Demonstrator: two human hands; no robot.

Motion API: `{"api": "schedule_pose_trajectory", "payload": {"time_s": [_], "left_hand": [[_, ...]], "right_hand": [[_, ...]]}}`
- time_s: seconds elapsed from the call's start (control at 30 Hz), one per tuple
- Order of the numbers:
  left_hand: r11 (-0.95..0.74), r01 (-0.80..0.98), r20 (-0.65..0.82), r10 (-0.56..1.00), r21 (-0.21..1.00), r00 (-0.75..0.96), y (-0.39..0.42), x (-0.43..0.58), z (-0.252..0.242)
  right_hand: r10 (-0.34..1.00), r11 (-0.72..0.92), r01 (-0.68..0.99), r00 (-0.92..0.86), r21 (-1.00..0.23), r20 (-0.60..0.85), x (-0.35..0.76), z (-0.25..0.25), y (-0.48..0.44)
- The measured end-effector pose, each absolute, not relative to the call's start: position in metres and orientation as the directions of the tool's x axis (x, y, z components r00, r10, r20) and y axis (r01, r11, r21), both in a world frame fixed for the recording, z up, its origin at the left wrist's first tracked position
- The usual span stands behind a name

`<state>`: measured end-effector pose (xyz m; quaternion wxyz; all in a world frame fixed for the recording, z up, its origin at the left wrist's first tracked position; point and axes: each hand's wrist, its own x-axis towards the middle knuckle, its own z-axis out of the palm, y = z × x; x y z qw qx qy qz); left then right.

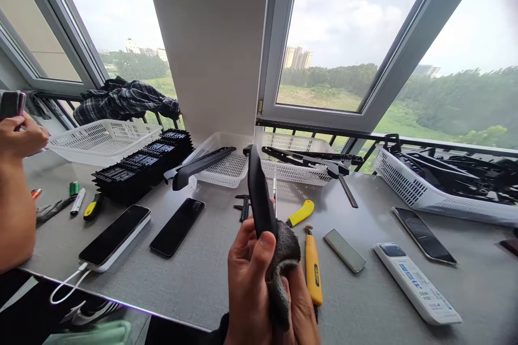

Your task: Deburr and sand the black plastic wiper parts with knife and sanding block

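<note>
At left, black strips (pixel 204 165) lie across a basket (pixel 222 177); whether finished, we cannot tell. Our left hand (pixel 249 280) has its grip closed on a black part (pixel 261 194) above the table (pixel 182 285), seemingly mid-work, long axis near-upright, upper end leaning slightly left. Our right hand (pixel 301 304) grips a grey cloth (pixel 286 242); farther right, more black pieces (pixel 465 172) fill another basket (pixel 404 180).
</note>
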<state>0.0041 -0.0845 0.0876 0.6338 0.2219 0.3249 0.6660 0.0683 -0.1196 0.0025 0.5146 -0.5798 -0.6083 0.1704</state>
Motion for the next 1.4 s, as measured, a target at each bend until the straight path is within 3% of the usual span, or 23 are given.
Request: {"api": "schedule_pose_trajectory", "payload": {"time_s": [0.23,0.5,0.63,0.77,0.93,1.03,1.13,1.23,1.4], "left_hand": [[-0.247,-0.721,-0.114,0.904,0.647,-0.412,-0.036,-0.026,0.093],[-0.409,-0.741,-0.171,0.805,0.533,-0.568,-0.02,-0.073,0.103],[-0.451,-0.763,-0.23,0.77,0.463,-0.595,-0.022,-0.101,0.114],[-0.428,-0.836,-0.337,0.775,0.343,-0.535,-0.025,-0.131,0.118],[-0.403,-0.829,-0.38,0.75,0.387,-0.542,-0.029,-0.141,0.106],[-0.376,-0.817,-0.373,0.75,0.437,-0.546,-0.03,-0.13,0.097],[-0.31,-0.818,-0.358,0.783,0.484,-0.509,-0.029,-0.111,0.094],[-0.251,-0.792,-0.353,0.792,0.557,-0.499,-0.035,-0.086,0.091],[-0.021,-0.795,-0.429,0.833,0.606,-0.349,-0.058,-0.045,0.075]], "right_hand": [[0.872,0.366,0.67,-0.005,-0.646,0.489,0.075,-0.029,-0.117],[0.88,0.344,0.777,-0.072,-0.526,0.47,0.107,-0.069,-0.128],[0.868,0.3,0.769,0.025,-0.564,0.496,0.126,-0.067,-0.122],[0.902,0.236,0.623,0.144,-0.745,0.407,0.132,-0.042,-0.119],[0.908,0.043,0.394,0.369,-0.918,0.2,0.124,-0.003,-0.129],[0.915,0.195,0.4,0.255,-0.895,0.314,0.101,0.001,-0.141],[0.866,0.439,0.516,-0.027,-0.736,0.499,0.076,-0.014,-0.147],[0.854,0.465,0.589,-0.099,-0.661,0.511,0.065,-0.032,-0.146],[0.868,0.46,0.527,-0.096,-0.715,0.488,0.066,-0.026,-0.139]]}}
